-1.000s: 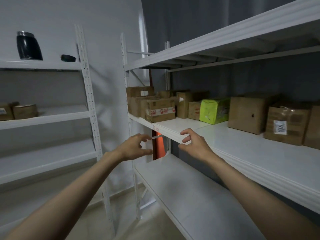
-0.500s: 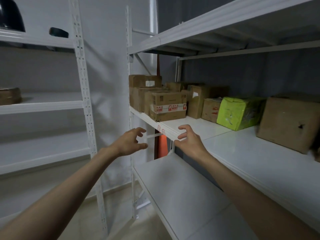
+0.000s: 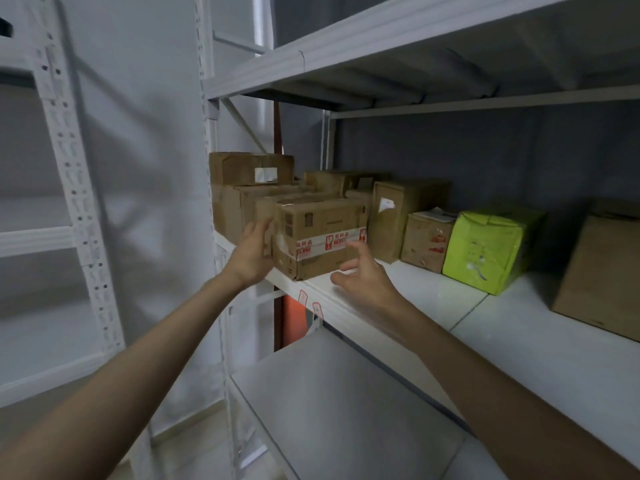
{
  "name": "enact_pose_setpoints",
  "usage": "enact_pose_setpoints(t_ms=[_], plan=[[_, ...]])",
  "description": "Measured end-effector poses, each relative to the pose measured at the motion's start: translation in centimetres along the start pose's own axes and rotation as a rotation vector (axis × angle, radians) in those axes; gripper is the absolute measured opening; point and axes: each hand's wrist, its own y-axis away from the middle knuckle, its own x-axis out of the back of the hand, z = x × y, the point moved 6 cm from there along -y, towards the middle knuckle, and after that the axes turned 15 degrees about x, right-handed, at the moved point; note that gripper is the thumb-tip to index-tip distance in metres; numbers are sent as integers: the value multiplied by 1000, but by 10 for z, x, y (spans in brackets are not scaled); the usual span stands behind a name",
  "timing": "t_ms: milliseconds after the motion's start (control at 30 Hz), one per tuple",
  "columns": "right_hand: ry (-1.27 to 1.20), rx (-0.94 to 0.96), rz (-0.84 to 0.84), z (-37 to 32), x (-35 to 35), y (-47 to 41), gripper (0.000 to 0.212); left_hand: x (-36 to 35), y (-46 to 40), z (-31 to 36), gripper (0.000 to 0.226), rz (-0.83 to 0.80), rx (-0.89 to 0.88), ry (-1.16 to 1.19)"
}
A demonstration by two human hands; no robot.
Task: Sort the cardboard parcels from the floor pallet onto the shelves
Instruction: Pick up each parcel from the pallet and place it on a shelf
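Head view. Taped parcel [image 3: 320,242]: brown corrugated cardboard, box-shaped, creased, banded with white tape printed in red characters too blurred to read; stands at the front edge of the middle shelf [image 3: 433,292], a white smooth board.

Left hand [image 3: 251,252]: fingers spread wide, at the taped parcel's left face, contact not clear; holds nothing.

Right hand [image 3: 365,273]: fingers loosely spread, just before the taped parcel's front right corner, above the shelf edge; holds nothing.

Behind the taped parcel: stacked brown cartons [image 3: 251,174], one with a white label, unreadable.

Right of the taped parcel: tall carton [image 3: 398,216], small carton with red print [image 3: 427,242], lime-green glossy-wrapped parcel [image 3: 485,251], plain brown carton [image 3: 602,275].
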Motion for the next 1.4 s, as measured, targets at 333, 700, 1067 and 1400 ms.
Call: enact_pose_setpoints(t_ms=[333,700,1067,1400], plan=[[-203,-44,38,12,-22,-38,61,-22,-64,2,75,121,-71,238],[-160,-15,85,14,-22,-15,53,-67,-33,29,129,92,-113,417],[60,-103,546,2,111,69,73,-69,32,40,103,-153,35,870],[-92,-113,412,-24,162,211,52,-83,181,101,51,-191,103,1006]])
